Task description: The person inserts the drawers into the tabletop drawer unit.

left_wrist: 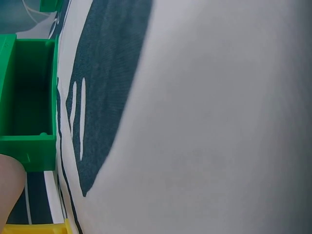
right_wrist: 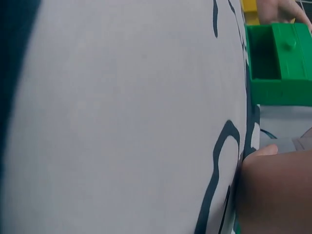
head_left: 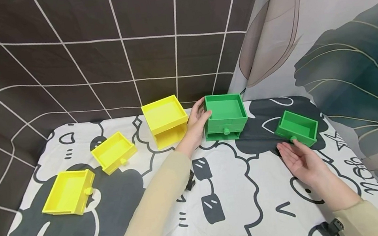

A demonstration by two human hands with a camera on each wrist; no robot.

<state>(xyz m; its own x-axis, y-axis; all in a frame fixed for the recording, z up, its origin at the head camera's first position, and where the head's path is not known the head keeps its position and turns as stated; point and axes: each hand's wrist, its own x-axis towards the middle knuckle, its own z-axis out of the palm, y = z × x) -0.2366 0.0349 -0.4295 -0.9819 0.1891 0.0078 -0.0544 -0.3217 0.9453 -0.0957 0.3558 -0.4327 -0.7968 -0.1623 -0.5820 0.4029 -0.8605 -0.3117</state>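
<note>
My left hand (head_left: 195, 127) holds the left side of a small green drawer cabinet (head_left: 226, 123), thumb at its front corner and fingers along the side toward the back. One knobbed drawer (right_wrist: 290, 51) fills the cabinet's upper slot; the lower slot stands hollow, as the left wrist view also shows of the cabinet (left_wrist: 29, 151). To the right, my right hand (head_left: 302, 163) lies palm up with fingers extended, its thumb right by the knob of a loose green drawer (head_left: 298, 127). That drawer is hollow and sits at an angle on the cloth.
A yellow cabinet (head_left: 165, 115) with an open front stands just left of my left hand. Two loose yellow drawers (head_left: 114, 152) (head_left: 69, 192) lie farther left on the patterned cloth (head_left: 236, 207). Behind rises a dark grid-patterned curtain (head_left: 95, 58).
</note>
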